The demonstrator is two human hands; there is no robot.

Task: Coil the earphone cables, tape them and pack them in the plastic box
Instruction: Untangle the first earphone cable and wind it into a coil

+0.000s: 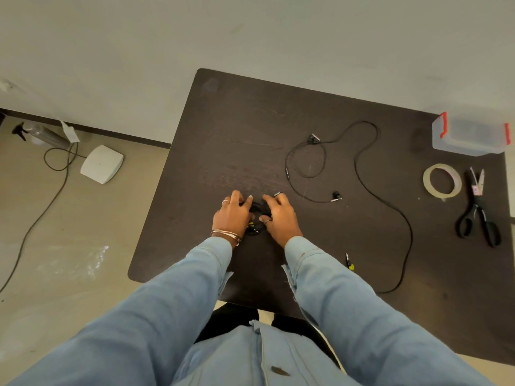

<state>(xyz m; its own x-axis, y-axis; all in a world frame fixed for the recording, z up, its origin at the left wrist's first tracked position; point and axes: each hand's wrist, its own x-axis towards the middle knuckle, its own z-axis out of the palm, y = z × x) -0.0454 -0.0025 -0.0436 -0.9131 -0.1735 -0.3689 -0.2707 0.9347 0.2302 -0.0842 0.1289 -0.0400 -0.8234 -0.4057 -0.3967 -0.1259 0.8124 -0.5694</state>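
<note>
A dark, wood-grained table (223, 129) with rounded corners filled the middle of the view, set on a pale floor (55, 246). At its far right corner stood the box (471, 135), clear plastic with red latches, its long axis running left to right. A loose black cable (362, 174) sprawled across the right half, looping near the far side and trailing toward the near edge, its plug (349, 261) pointing away from the person. The scissors (478, 210), black-handled, lay lengthwise with blades pointing away, just right of the flat ring of pale tape (441, 179). Near the table's centre, the left hand (232, 215) and right hand (278, 218), in light-blue sleeves, had their fingers curled round a small black coil (256, 208) lying between them on the table.
</note>
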